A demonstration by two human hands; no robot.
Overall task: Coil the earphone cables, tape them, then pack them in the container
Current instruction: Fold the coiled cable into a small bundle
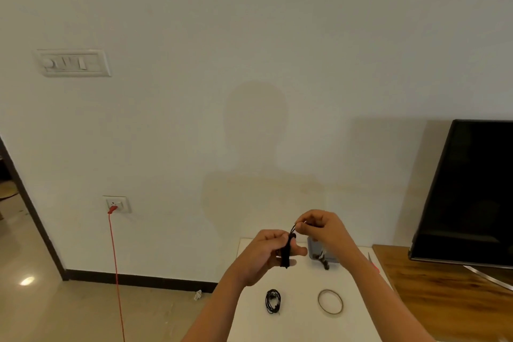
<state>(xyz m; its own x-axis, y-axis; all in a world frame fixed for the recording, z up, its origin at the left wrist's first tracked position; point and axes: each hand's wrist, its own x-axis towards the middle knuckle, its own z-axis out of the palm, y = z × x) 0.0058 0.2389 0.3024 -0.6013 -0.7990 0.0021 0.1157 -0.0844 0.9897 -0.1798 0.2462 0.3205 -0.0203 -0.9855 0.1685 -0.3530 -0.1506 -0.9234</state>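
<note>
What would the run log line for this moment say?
left hand grips earphone bundle | right hand pinches its cable end | second coil, tape roll on table

The right hand (322, 226) hides part of the grey box-like container (313, 250) at the far edge of the white surface (302, 325), its contents blurred.

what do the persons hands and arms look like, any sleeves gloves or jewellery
The left hand and right hand are bare: no gloves, no rings that I can make out. The left forearm and right forearm are bare too, with no sleeve, watch or band showing down to the picture's bottom edge.
</note>
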